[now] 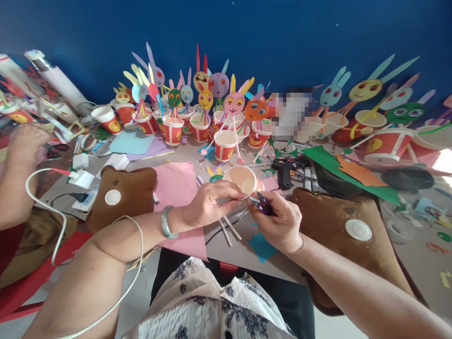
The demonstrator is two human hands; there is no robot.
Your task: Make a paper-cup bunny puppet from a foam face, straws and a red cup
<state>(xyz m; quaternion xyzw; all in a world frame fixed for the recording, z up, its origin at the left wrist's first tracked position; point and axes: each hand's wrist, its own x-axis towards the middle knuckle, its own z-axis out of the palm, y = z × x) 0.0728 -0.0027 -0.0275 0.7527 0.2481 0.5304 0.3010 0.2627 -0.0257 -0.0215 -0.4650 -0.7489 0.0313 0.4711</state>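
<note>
A red and white paper cup (240, 178) is tilted so that its mouth faces me. My left hand (213, 203) is closed in a pinch at the cup's near rim, fingertips over the opening and thumb below. My right hand (278, 221) is wrapped round small scissors (263, 203) with dark purple handles, their tips meeting the rim beside my left fingertips. The fingers hide the exact point of contact. Beneath my left hand lie two thin white paper sticks (229, 231). A blue paper scrap (262, 246) rests below my right hand.
Paper cups with rabbit-faced figures (226, 141) line the blue wall. Brown cushions (122, 197) (335, 216) flank me, with pink paper (176, 181) and a black glue gun (283, 172) nearby. A white cable (141, 235) crosses my left arm. At far left is another person's arm (19, 174).
</note>
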